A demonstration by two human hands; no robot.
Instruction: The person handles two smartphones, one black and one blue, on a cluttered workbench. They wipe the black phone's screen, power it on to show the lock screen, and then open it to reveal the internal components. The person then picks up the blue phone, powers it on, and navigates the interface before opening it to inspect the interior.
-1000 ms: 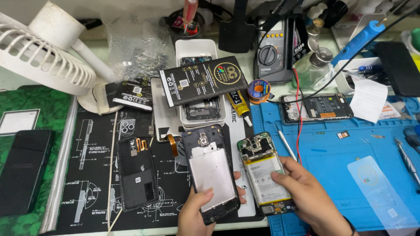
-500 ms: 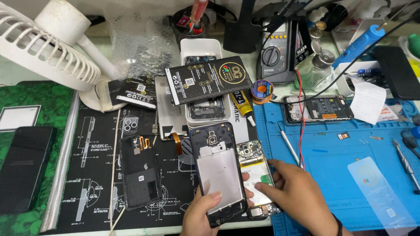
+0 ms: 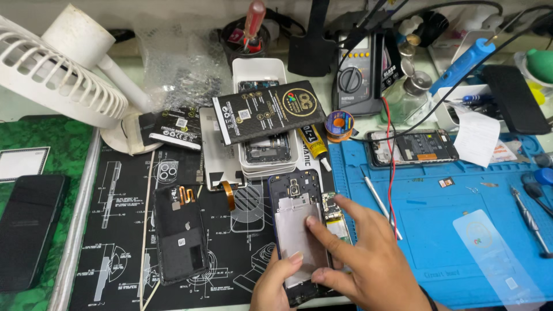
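**Hands press on opened phone at crowded bench**

Hands meet over a phone frame (image 3: 298, 233) on the black mat (image 3: 121, 230). The left hand (image 3: 276, 282) grips its lower edge; the right hand (image 3: 366, 262) lies across it with fingers spread, covering what seems a second opened phone (image 3: 333, 210). Nearby: one back cover (image 3: 180, 233), one fan (image 3: 52, 75), one multimeter (image 3: 354, 80), two metal picks (image 3: 377, 198).

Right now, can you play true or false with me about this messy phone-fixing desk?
1. Both hands touch the opened phone frame. True: the left hand holds its bottom and the right hand presses on its metal plate.
2. The white fan stands on the right. False: it is at the far left.
3. The mat under the phone frame is black. True.
4. The black back cover is in the right hand. False: it lies alone on the mat.
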